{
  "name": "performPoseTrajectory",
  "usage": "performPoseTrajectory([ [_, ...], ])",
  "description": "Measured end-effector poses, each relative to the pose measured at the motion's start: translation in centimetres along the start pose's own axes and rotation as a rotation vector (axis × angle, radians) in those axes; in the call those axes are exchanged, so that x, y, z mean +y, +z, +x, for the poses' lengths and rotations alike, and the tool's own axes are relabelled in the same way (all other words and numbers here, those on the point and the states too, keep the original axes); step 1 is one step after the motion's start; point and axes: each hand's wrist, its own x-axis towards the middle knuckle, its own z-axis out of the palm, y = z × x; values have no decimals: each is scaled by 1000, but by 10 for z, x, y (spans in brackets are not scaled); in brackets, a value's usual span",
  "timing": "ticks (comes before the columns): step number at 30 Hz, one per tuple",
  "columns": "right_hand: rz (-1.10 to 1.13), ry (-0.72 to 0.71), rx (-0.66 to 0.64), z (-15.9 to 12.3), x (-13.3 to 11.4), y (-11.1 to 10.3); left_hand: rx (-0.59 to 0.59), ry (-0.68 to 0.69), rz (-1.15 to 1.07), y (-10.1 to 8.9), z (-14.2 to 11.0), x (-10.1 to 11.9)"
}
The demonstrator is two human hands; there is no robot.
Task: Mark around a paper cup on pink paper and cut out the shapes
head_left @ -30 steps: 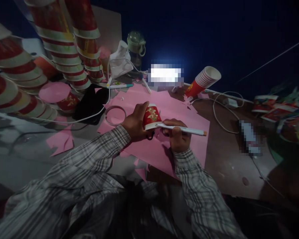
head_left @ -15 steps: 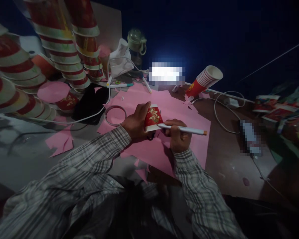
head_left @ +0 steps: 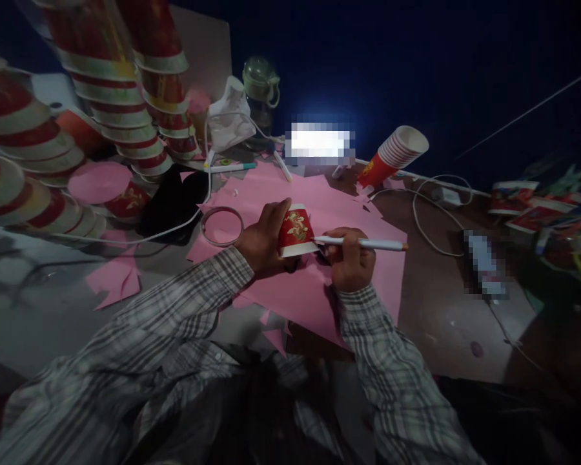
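A red paper cup (head_left: pixel 296 227) with a gold design and a white rim is gripped by my left hand (head_left: pixel 261 240), its rim tilted toward me. My right hand (head_left: pixel 352 259) pinches a white marker pen (head_left: pixel 383 245) with an orange end. The marker's tip points left, close to the cup's lower right edge; whether it touches cannot be made out. Beneath both hands lies a pink paper sheet (head_left: pixel 382 278) with torn or cut edges. On its left part rests a thin ring (head_left: pixel 202 227).
Tall stacks of red and white cups (head_left: pixel 111 103) rise at the left. A leaning cup stack (head_left: pixel 392 157) stands back right. Behind are a bottle (head_left: pixel 261 84), crumpled white tissue (head_left: pixel 230 116) and more markers (head_left: pixel 230 168). White cables (head_left: pixel 416 216) cross both sides.
The marker in my right hand has shifted slightly right, its tip drawing back from the cup's rim. The cup in my left hand has turned slightly. The whole view has moved a little.
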Motion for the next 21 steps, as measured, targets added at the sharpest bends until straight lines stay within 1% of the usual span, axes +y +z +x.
performPoseTrajectory([
  [2, 37, 23, 1, 1, -1, -1, 0, 5, -5, 0, 0, -1],
  [6, 72, 33, -81, -1, 0, -2, 15, 40, -4, 1, 0, -2],
  [8, 56, 29, -96, -2, 2, -2, 38, 39, -6, 2, -1, -1],
  [10, 36, 34, -58, -1, 3, -2, 41, 20, -6, 2, -1, -1],
  [12, 45, 45, 15, 3, 3, -1, 27, -2, -8, 2, -1, -1],
  [13, 69, 49, 45, 4, 3, -1, 23, -11, -10, 1, -1, -1],
  [15, 135, 56, 60, 7, 0, -1, 20, -17, -15, 0, -1, -1],
  [18, 196, 66, -5, 5, -2, -2, 19, 8, -11, 1, -1, -2],
  [21, 166, 113, -76, 3, 0, -3, 24, 56, 1, 2, 0, -5],
])
